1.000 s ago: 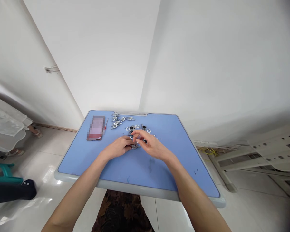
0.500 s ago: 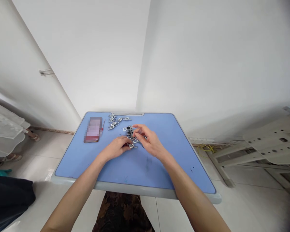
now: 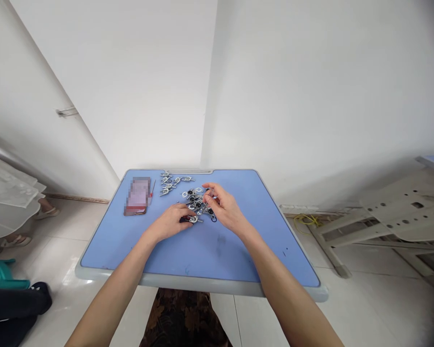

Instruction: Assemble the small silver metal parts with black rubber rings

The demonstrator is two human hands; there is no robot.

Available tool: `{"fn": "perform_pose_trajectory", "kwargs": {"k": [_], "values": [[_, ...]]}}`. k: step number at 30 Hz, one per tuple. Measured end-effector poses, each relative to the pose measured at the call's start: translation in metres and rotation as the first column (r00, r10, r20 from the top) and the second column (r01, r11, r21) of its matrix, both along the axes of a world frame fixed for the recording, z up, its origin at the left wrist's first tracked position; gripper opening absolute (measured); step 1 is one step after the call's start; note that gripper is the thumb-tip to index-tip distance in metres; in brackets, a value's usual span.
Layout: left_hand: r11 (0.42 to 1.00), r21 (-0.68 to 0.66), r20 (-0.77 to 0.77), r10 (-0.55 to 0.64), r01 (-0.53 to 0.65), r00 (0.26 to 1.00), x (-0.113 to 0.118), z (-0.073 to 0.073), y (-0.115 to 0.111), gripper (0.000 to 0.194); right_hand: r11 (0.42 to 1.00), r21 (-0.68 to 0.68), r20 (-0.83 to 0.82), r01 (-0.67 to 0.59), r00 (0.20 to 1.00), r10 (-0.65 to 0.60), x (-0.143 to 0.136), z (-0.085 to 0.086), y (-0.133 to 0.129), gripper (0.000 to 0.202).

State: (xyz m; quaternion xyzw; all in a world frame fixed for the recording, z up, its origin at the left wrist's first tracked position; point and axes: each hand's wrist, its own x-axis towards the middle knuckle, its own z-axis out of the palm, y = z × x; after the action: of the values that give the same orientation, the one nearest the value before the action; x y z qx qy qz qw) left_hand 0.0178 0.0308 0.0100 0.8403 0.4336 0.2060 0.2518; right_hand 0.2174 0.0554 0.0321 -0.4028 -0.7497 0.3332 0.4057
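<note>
My left hand [image 3: 171,221] rests on the blue desk with its fingers curled round a small silver metal part with a dark body [image 3: 193,219]. That part lies at the near edge of a loose pile of metal parts with round black pieces [image 3: 198,205]. Over the right side of this pile is my right hand [image 3: 224,208], thumb and fingers bent together in a pinch. Whatever is between those fingertips is too small to make out. Beside the pile lies a black ring [image 3: 213,219]. Farther back sits a group of similar silver parts [image 3: 169,185].
A phone [image 3: 137,196] lies at the desk's left, with a thin red-and-clear stick [image 3: 152,189] beside it. White walls [image 3: 159,86] stand behind the desk [image 3: 202,255]. Another desk's frame [image 3: 376,231] is at right. People's legs and a green stool [image 3: 5,274] show at left.
My right hand has shifted slightly right, showing more of the pile. My left hand has drawn back a little to the left, the metal part at its fingers. The view has turned slightly.
</note>
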Motion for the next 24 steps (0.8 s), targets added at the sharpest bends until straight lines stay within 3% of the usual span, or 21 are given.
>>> {"fn": "perform_pose_trajectory", "kwargs": {"k": [4, 11, 17, 24], "values": [[1.0, 0.011, -0.011, 0.018, -0.018, 1.0, 0.0, 0.002, -0.001, 0.034, 1.0, 0.019, 0.044, 0.015, 0.999, -0.016, 0.001, -0.001, 0.002, 0.028], [0.999, 0.034, -0.002, 0.013, -0.013, 1.0, 0.001, 0.003, -0.002, 0.026, 1.0, 0.016, 0.238, 0.017, 0.971, -0.02, 0.003, 0.002, 0.0, 0.028], [0.995, -0.07, 0.03, 0.073, -0.071, 0.997, -0.003, -0.001, 0.001, 0.021, 0.997, -0.062, 0.519, -0.053, 0.851, 0.078, 0.005, 0.012, -0.006, 0.023], [0.978, -0.185, 0.121, 0.118, -0.094, 0.986, -0.003, -0.004, 0.004, 0.02, 0.976, -0.216, 0.677, -0.005, 0.72, 0.153, 0.006, 0.016, -0.005, 0.012]]}}
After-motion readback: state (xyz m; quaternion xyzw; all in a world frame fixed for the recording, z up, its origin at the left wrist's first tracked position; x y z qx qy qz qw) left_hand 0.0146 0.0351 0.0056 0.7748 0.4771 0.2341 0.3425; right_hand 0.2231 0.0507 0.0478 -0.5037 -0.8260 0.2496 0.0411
